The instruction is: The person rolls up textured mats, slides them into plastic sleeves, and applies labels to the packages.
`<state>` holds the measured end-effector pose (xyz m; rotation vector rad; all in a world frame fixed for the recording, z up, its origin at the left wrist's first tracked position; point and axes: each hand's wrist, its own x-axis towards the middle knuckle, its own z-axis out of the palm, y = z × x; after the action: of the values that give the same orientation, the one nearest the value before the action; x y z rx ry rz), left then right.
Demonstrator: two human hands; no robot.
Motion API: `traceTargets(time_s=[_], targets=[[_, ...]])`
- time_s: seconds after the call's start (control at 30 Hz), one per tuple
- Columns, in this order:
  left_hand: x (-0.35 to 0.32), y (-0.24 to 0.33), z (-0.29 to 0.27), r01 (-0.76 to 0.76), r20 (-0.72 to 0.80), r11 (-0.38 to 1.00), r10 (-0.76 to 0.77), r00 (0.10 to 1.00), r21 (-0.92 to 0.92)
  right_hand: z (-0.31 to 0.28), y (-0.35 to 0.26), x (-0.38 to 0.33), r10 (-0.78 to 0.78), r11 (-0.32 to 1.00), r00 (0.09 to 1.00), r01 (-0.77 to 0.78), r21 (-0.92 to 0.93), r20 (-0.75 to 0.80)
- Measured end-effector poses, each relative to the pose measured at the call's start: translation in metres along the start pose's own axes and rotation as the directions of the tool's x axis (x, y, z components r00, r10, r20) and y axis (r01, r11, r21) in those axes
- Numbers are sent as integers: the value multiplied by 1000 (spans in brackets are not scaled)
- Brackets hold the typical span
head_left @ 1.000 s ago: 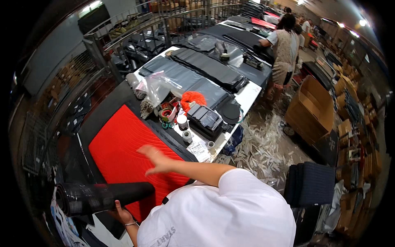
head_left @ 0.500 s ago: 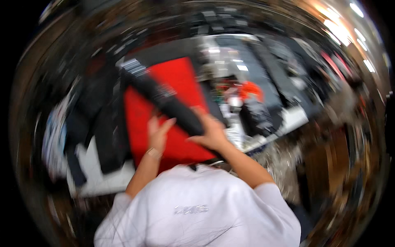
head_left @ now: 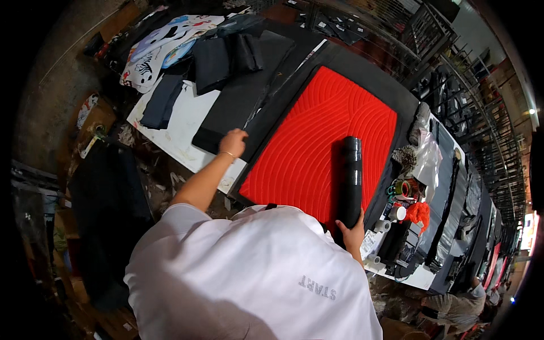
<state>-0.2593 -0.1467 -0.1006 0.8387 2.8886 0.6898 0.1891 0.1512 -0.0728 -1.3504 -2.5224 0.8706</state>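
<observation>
A black roll (head_left: 351, 181) with shiny bands near its far end stands over the red mat (head_left: 300, 141), which has curved ridges pressed into it. My right hand (head_left: 352, 233) grips the roll's near end, thumb showing at its left side. To the left, my left hand (head_left: 233, 144) has its fingers curled together at the near edge of the black sheets. A thin glossy strip (head_left: 265, 97) runs away from those fingers between two black sheets; whether they pinch it is hidden. Beneath the red mat lies a larger black sheet (head_left: 354, 65).
Folded black pieces (head_left: 212, 65) and printed sheets (head_left: 164, 48) cover the table's far left. At right are tape rolls (head_left: 401, 187), an orange-red bag (head_left: 418, 215) and clear plastic (head_left: 428, 164). A person (head_left: 456, 306) is at the lower right. Metal racks (head_left: 481, 107) stand behind.
My view has swung left. My left hand has moved away from the roll to the black sheets' edge. The roll, in my right hand, has shifted to the red mat's right side.
</observation>
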Motion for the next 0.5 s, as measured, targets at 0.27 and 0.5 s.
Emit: traceTargets(time_s=[0.27, 0.5], targets=[[39, -103, 18, -170, 104, 800, 134, 985, 575, -4, -8, 3, 14, 999, 1000, -13, -32, 15], [82, -121, -10, -333, 275, 820, 223, 935, 466, -11, -29, -2, 113, 989, 992, -107, -98, 62]])
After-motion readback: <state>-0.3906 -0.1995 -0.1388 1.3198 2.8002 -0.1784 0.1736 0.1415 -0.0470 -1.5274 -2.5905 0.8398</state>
